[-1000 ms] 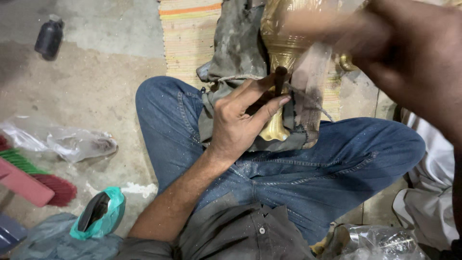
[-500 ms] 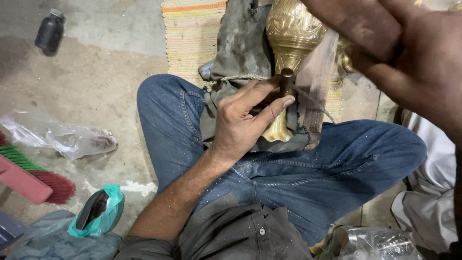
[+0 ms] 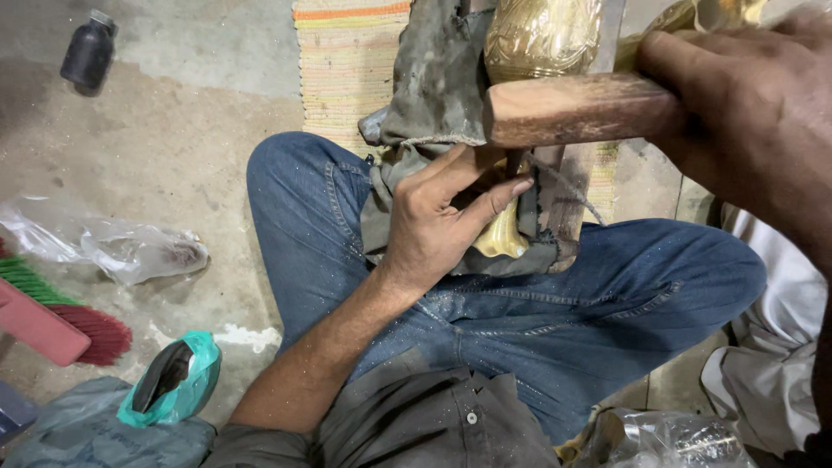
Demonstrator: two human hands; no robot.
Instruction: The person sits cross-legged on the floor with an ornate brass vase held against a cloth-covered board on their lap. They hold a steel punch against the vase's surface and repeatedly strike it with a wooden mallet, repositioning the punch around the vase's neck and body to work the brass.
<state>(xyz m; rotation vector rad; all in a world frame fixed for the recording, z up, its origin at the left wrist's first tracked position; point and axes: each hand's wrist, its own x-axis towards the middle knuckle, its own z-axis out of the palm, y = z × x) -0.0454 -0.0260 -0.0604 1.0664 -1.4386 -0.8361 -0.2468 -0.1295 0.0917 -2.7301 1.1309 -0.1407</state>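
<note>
I sit cross-legged on the floor in blue jeans. An ornate brass vessel (image 3: 542,35) rests on my lap against a dirty grey cloth (image 3: 433,87). My left hand (image 3: 438,221) pinches a thin dark metal punch (image 3: 513,165) against the vessel's lower brass part (image 3: 503,238). My right hand (image 3: 745,130) grips a wooden mallet (image 3: 576,108), whose head sits right above the punch's top. The mallet hides part of the vessel.
A striped woven mat (image 3: 347,61) lies ahead. A black bottle (image 3: 88,54) stands far left. Clear plastic bags (image 3: 121,247), a red-green broom (image 3: 61,316), a teal bag (image 3: 186,381) and white cloth (image 3: 771,364) lie around me.
My right hand, raised and blurred a second ago, has come down with the wooden mallet onto the top of the punch. My left hand has kept its hold.
</note>
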